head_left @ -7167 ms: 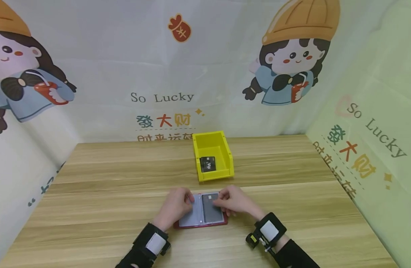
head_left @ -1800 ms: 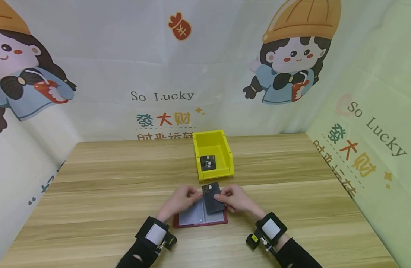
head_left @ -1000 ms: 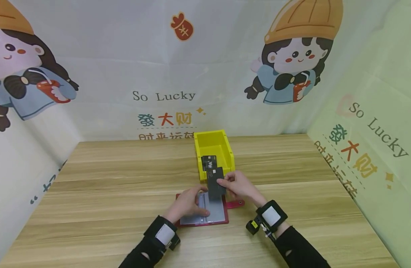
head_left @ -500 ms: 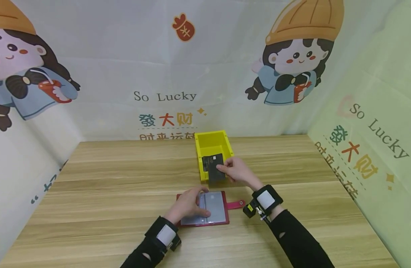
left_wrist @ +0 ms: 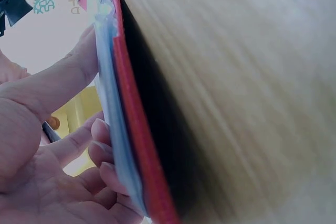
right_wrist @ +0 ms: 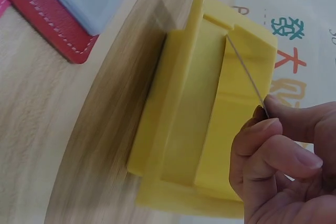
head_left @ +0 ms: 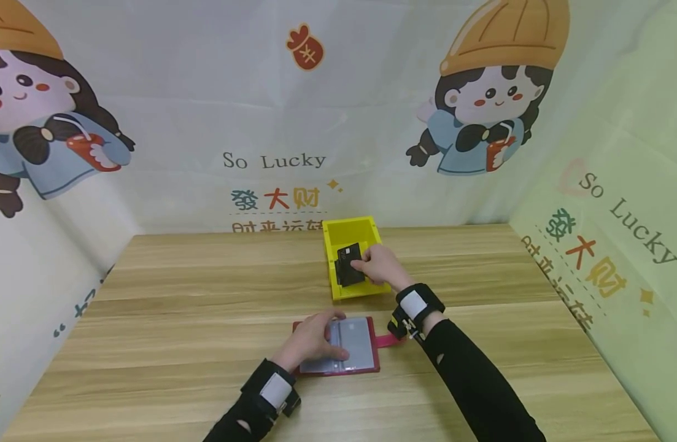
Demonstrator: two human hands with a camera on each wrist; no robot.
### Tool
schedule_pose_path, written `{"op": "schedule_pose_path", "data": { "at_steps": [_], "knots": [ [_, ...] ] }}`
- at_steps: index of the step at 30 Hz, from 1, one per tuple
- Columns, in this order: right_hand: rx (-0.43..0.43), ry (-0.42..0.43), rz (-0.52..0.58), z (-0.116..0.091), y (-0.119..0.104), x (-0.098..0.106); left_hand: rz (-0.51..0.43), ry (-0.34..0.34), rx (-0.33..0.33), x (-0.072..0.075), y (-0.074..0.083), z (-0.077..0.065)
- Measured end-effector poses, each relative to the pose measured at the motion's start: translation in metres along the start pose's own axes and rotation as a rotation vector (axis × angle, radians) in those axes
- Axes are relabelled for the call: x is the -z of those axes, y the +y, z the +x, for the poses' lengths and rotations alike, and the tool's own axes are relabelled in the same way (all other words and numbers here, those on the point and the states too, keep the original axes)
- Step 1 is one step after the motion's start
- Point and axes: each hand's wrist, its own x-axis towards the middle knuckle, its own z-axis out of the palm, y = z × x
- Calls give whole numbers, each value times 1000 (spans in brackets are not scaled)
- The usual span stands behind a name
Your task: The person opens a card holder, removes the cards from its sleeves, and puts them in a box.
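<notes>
My right hand (head_left: 381,268) pinches a black card (head_left: 347,258) by its right edge, inside the outline of the yellow bin (head_left: 366,294). In the right wrist view the card (right_wrist: 245,71) shows as a thin edge between thumb and fingers. Mostly hidden beneath it is another black card (head_left: 339,276) in the bin. My left hand (head_left: 309,341) rests on an opened red card holder (head_left: 359,344) with clear plastic sleeves. Seen from the left wrist, its spread thumb and fingers touch the sleeves (left_wrist: 110,72) over the red cover (left_wrist: 137,129).
The holder's pink-red snap strap (head_left: 386,341) sticks out to the right, partly behind the right wrist camera. The bin stands behind the holder on the wooden table (head_left: 216,276). A printed cloth (head_left: 178,123) hangs around the back and sides.
The right hand has drawn the card out of the holder's right sleeve and carried it away from me to over the bin. The left hand has shifted onto the holder's middle.
</notes>
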Motion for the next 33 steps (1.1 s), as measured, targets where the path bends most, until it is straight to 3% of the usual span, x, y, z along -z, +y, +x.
{"op": "schedule_pose_path", "data": {
  "at_steps": [6, 11, 19, 25, 33],
  "knots": [
    [-73, 99, -22, 13, -9, -4, 5, 2, -8, 0, -1, 0],
    [-63, 173, -106, 21, -11, -11, 8, 0, -9, -1, -2, 0],
    [8, 93, -319, 32, -12, -23, 1, 8, -19, -1, -3, 1],
    [-55, 11, -398, 39, -16, -31, 0, 8, -27, 0, -3, -1],
    [-61, 8, -512, 44, -22, -37, 12, 21, -37, 1, -1, -3]
  ]
}}
